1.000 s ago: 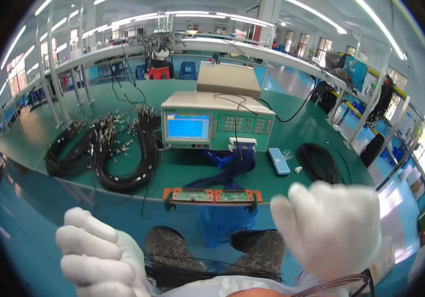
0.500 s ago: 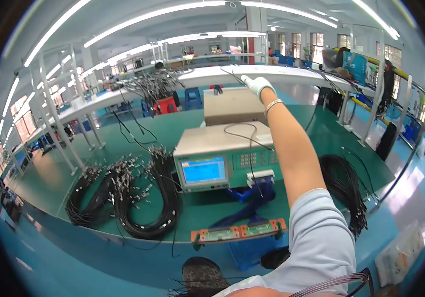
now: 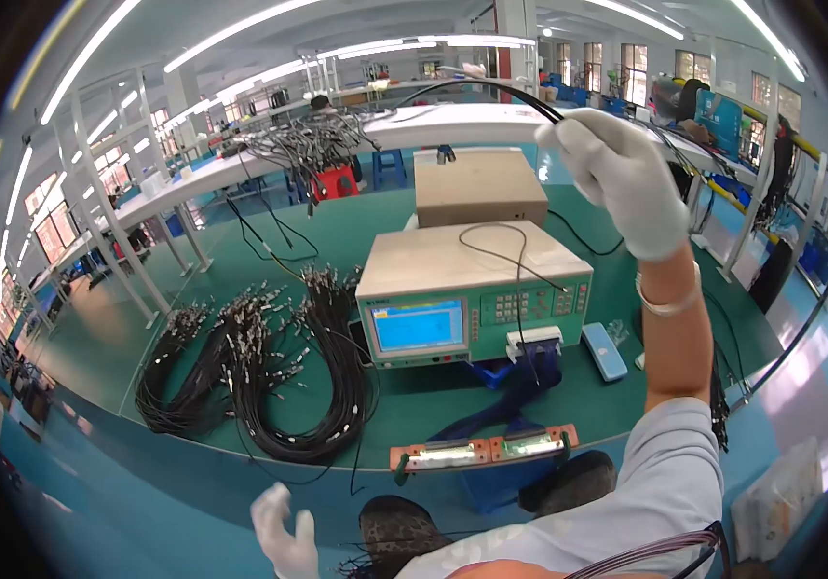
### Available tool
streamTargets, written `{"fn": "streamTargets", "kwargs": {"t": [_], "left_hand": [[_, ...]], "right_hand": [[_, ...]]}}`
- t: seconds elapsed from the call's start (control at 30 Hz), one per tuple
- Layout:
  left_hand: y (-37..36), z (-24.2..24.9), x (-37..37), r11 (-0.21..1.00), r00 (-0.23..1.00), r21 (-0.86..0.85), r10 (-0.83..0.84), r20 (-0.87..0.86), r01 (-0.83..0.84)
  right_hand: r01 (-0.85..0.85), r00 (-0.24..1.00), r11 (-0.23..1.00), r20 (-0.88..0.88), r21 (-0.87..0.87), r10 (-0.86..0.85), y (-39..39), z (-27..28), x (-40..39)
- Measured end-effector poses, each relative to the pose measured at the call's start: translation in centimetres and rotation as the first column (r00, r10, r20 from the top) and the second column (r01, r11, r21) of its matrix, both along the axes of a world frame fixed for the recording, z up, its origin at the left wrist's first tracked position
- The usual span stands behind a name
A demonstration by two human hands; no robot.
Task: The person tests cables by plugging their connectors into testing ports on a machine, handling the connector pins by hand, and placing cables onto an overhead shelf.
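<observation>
My right hand [image 3: 621, 179], in a white glove, is raised at the upper right with its fingers closed round black cables [image 3: 501, 89] that arc away to the left. Low at the left, in front of the table edge, my gloved left hand [image 3: 285, 531] has its fingers apart and holds nothing. Between them stands a tester [image 3: 472, 289] with a lit blue screen, a thin black cable lying over its top. An orange and green connector fixture [image 3: 484, 451] sits at the table's front edge. Large bundles of black cables [image 3: 288, 434] lie left of the tester.
Behind the tester is a beige box [image 3: 479, 188]. A light blue case [image 3: 605, 352] lies right of it on the green table [image 3: 404, 400]. Tangled cables [image 3: 308, 145] cover part of the white bench [image 3: 472, 125] at the back. A red stool [image 3: 335, 181] stands beyond the table.
My right hand has come nearer and to the right, lifting the black cables off the back bench. My left hand has entered at the bottom. The light blue case is now uncovered.
</observation>
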State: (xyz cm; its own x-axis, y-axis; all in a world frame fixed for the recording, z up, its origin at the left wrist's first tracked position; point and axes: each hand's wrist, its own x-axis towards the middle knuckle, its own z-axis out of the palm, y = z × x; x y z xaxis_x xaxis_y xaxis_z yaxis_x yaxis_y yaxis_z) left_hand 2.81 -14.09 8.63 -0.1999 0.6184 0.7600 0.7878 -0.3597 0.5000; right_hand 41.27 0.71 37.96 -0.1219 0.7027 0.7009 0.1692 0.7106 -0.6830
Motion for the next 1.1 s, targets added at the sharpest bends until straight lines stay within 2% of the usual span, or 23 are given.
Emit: {"fn": "streamTargets", "kwargs": {"t": [0.07, 0.1, 0.13, 0.17, 0.2, 0.23, 0.27, 0.3, 0.33, 0.4, 0.43, 0.47, 0.57, 0.6, 0.73, 0.77, 0.83, 0.87, 0.9, 0.93, 1.0, 1.07, 1.1], "left_hand": [[0.1, 6.8, 2.6, 0.999, 0.996, -0.032, -0.025, -0.082, 0.023], [2.1, 8.0, 3.4, 0.954, 0.994, 0.284, -0.08, -0.069, 0.096], [3.8, 8.8, 4.3, 0.808, 0.988, 0.569, -0.138, -0.069, 0.153], [4.3, 10.3, 5.5, 0.816, 0.985, 0.553, -0.158, -0.069, 0.169], [4.1, 12.2, 7.1, 0.772, 0.954, 0.568, -0.286, -0.091, 0.285], [3.9, 14.0, 8.1, 0.711, 0.906, 0.584, -0.408, -0.112, 0.392], [3.7, 16.0, 8.3, 0.691, 0.782, 0.367, -0.57, -0.252, 0.622], [3.8, 17.3, 8.7, 0.607, 0.606, 0.115, -0.721, -0.337, 0.786], [4.4, 16.9, 10.6, 0.345, 0.345, 0.029, -0.93, -0.127, 0.938], [1.7, 16.0, 14.0, 0.219, 0.293, -0.215, -0.859, 0.419, 0.952], [1.3, 15.7, 14.3, 0.215, 0.29, -0.216, -0.856, 0.427, 0.953], [1.1, 15.2, 14.6, 0.167, 0.265, -0.221, -0.785, 0.56, 0.961], [1.0, 13.0, 15.8, 0.029, 0.18, -0.189, -0.465, 0.867, 0.982], [0.9, 12.0, 16.4, 0.031, 0.178, -0.185, -0.462, 0.869, 0.982], [0.3, 6.9, 18.5, 0.231, 0.382, -0.33, -0.758, 0.529, 0.915], [0.1, 6.1, 19.0, 0.227, 0.385, -0.339, -0.756, 0.53, 0.913], [-0.4, 4.8, 20.2, 0.3, 0.404, -0.272, -0.625, 0.668, 0.914], [-0.6, 4.0, 20.9, 0.34, 0.401, -0.242, -0.55, 0.733, 0.909], [-0.9, 3.1, 21.5, 0.381, 0.391, -0.219, -0.467, 0.793, 0.898], [-1.0, 1.8, 22.1, 0.375, 0.393, -0.228, -0.459, 0.797, 0.899], [-0.8, -1.4, 23.4, 0.506, 0.483, -0.203, -0.514, 0.709, 0.838], [-0.8, -3.7, 24.3, 0.63, 0.577, -0.158, -0.543, 0.61, 0.76], [-1.1, -4.2, 24.6, 0.631, 0.581, -0.166, -0.537, 0.611, 0.758]], "right_hand": [[0.256, 0.928, 0.962, 0.256, 0.092, -0.271, -4.6, -0.4, -1.1], [0.14, 0.935, 0.952, 0.281, 0.273, -0.218, -5.0, -1.5, -1.1], [0.018, 0.934, 0.899, 0.314, 0.438, -0.172, -5.3, -2.5, -1.1], [0.036, 0.931, 0.907, 0.315, 0.42, -0.183, -6.5, -2.5, -1.2], [-0.159, 0.761, 0.875, 0.621, 0.458, -0.187, -7.9, -2.1, -1.5], [-0.36, 0.489, 0.835, 0.846, 0.416, -0.211, -9.1, -2.0, -1.7], [-0.386, 0.398, 0.854, 0.898, 0.348, -0.187, -10.0, -2.6, -2.2], [-0.408, 0.3, 0.87, 0.941, 0.278, -0.16, -11.0, -3.4, -2.6], [-0.4, 0.292, 0.875, 0.943, 0.271, -0.159, -11.7, -4.2, -3.1], [-0.44, 0.126, 0.858, 0.964, 0.265, -0.234, -12.5, -6.0, -3.5], [-0.439, 0.123, 0.861, 0.966, 0.257, -0.225, -12.8, -6.7, -3.4], [-0.434, 0.131, 0.863, 0.966, 0.26, -0.225, -13.1, -7.3, -3.2], [-0.423, 0.152, 0.865, 0.962, 0.271, -0.228, -13.8, -9.1, -2.4], [-0.427, 0.149, 0.864, 0.963, 0.267, -0.224, -14.1, -9.9, -1.9], [-0.258, 0.323, 0.909, 0.916, 0.328, -0.239, -15.1, -14.5, 0.0], [-0.254, 0.33, 0.911, 0.914, 0.326, -0.235, -15.3, -16.2, 0.2], [0.089, 0.77, 0.958, 0.591, 0.274, -0.241, -15.6, -20.2, -0.3], [0.235, 0.893, 0.957, 0.351, 0.171, -0.282, -15.8, -22.3, -0.6], [0.346, 0.934, 0.938, 0.089, 0.025, -0.347, -16.1, -24.4, -0.9], [0.35, 0.933, 0.937, 0.089, 0.012, -0.349, -16.5, -26.5, -1.2], [0.142, 0.957, 0.962, -0.216, -0.235, -0.194, -17.4, -30.8, -1.8], [-0.141, 0.845, 0.911, -0.527, -0.388, -0.094, -17.9, -33.5, -2.3], [-0.145, 0.843, 0.908, -0.53, -0.394, -0.096, -17.9, -34.0, -2.3]]}}
